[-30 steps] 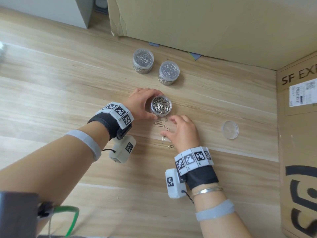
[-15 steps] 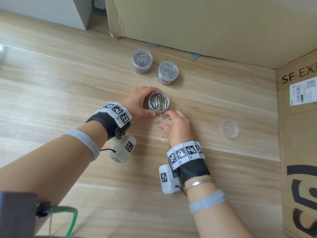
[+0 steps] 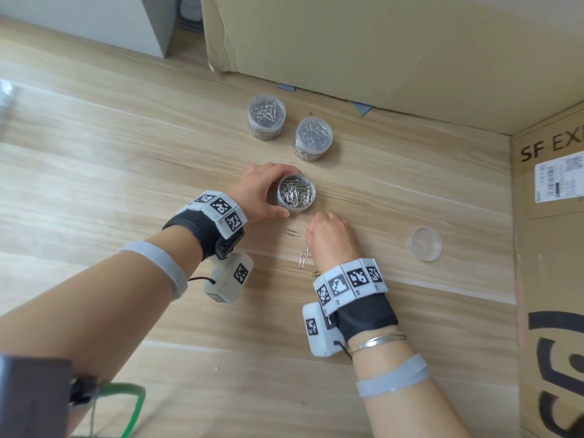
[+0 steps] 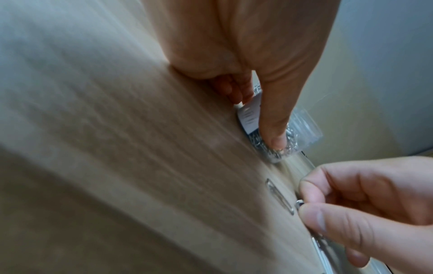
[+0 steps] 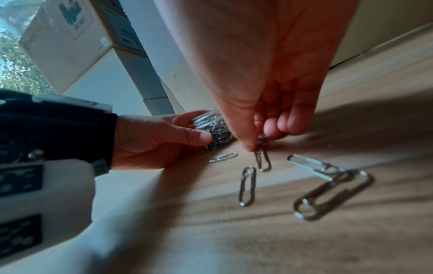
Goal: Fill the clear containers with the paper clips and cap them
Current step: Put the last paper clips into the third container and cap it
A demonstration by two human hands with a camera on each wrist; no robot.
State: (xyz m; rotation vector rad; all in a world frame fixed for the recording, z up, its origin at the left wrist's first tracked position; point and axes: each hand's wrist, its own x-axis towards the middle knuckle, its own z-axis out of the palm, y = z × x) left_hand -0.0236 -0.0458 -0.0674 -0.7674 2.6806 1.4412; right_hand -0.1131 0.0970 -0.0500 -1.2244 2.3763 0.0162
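An uncapped clear container [image 3: 296, 193] full of silver paper clips stands mid-table, and my left hand [image 3: 263, 194] curls round its left side, thumb against its near wall [image 4: 273, 129]. Just in front of it my right hand [image 3: 328, 237] pinches a paper clip [image 5: 262, 160] between thumb and fingertips, the clip's lower end still at the wood. Several loose paper clips [image 5: 247, 186] lie on the table around that hand. The clear round lid [image 3: 425, 244] lies flat to the right. Two capped containers of clips [image 3: 266, 116] [image 3: 313, 139] stand further back.
A large cardboard box [image 3: 395, 42] closes off the back of the wooden table [image 3: 110, 172], and a printed carton [image 3: 550, 248] walls the right side. A green-rimmed object [image 3: 126, 403] shows at the lower left edge.
My right hand has drawn back a little from the container toward the loose clips and closed its fingers on one clip. The left hand has kept its hold on the container.
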